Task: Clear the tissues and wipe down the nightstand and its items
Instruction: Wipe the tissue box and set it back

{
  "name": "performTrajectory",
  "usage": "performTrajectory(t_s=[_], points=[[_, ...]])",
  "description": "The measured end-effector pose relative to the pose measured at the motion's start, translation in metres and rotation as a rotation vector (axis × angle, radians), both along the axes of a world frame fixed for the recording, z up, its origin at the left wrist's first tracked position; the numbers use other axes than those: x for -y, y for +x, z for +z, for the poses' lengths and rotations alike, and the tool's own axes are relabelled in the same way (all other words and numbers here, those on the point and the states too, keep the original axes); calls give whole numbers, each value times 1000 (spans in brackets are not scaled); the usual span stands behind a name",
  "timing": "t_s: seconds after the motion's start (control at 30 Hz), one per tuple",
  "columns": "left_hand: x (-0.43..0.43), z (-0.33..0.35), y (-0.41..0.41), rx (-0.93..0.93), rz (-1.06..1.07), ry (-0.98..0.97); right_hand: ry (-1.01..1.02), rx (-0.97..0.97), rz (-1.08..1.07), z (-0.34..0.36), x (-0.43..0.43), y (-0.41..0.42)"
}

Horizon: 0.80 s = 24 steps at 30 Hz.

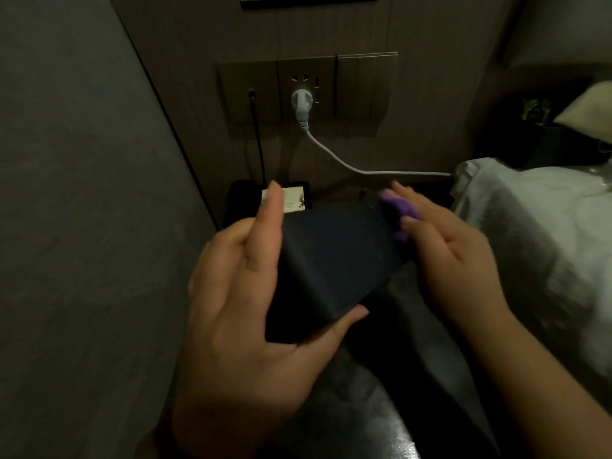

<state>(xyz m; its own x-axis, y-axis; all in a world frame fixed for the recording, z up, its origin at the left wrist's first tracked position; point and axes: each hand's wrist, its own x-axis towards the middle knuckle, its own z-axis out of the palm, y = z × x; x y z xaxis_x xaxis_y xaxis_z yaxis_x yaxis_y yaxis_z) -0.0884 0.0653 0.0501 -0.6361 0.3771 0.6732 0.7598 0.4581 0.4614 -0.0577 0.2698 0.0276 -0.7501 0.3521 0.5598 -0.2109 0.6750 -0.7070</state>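
My left hand (241, 303) grips a dark box-shaped item (328, 266), thumb under its near end and fingers along its left side, holding it tilted in the air above the nightstand (334, 195). My right hand (440, 246) presses a purple cloth (399, 207) against the item's far right end, with the cloth bunched under its fingers. Only a dark strip of the nightstand top shows behind the item. No tissues are visible.
A small white card (291, 202) lies on a black pad at the nightstand's back left. On the wall, a socket panel (306, 87) holds a white plug (301, 102) whose cable runs right to the white bed (530, 210). A grey wall stands at left.
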Motion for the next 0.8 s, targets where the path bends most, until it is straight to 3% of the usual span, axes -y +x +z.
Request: performTrajectory(t_s=[0.07,0.17,0.3,0.43,0.5,0.67,0.8], points=[[-1,-1,2,-5,-44,-48,-94,129,-112,-9,-9,4],[-5,0,0,22,-64,-45,-139,51,6,10,23,14],[-3,4,-3,79,-82,22,140,-96,318,34,51,16],[5,8,-1,52,-73,-9,-58,35,65,4,1,4],[8,9,-2,75,-105,0,-136,154,59,-5,-19,7],[20,14,-13,142,-124,65,282,325,211,9,-27,6],[27,22,-13,105,-157,-17,305,448,243,10,-27,1]])
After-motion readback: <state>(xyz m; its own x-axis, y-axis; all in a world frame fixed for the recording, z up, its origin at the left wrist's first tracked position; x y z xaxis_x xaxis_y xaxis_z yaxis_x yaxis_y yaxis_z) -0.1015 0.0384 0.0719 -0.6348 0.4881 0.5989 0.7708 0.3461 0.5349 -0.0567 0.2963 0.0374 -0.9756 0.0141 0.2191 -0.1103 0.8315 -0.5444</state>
